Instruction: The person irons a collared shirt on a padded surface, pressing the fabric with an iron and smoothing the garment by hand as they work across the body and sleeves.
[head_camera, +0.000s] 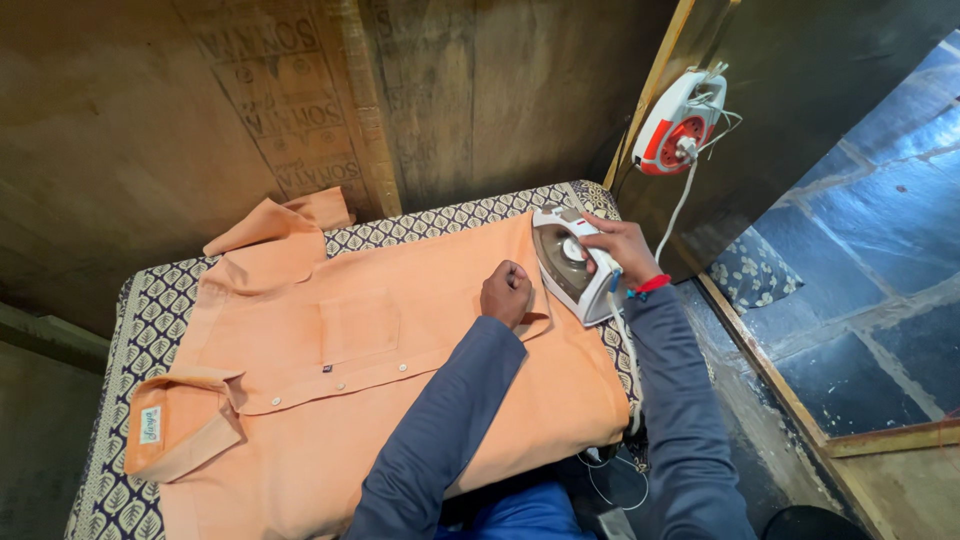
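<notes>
Head view. An orange short-sleeved cotton shirt (380, 370) lies flat, front up and buttoned, on a padded board covered in black-and-cream leaf-patterned cloth (150, 300). The shirt covers most of the board; its collar points to the near left corner and its hem reaches the right edge. One sleeve (285, 235) extends past the far edge against the brown plywood wall (300, 90).

The left hand (507, 292) rests on the shirt near the hem, fingers curled into a loose fist, pressing the fabric; it grips nothing. The right hand (620, 250) wraps its fingers fully around the handle of a white and grey electric iron (570, 265). The iron sits at the far right corner of the board, tilted, at the hem edge of the shirt, just beside the left hand.

A white power cord (680, 200) runs from the iron up to a white and orange round extension reel (680, 125) hung on the wall to the right. Further white cable (610, 480) lies below the near right edge. A leaf-patterned cushion (750, 270) lies on the dark stone floor (880, 250) beyond the right edge.
</notes>
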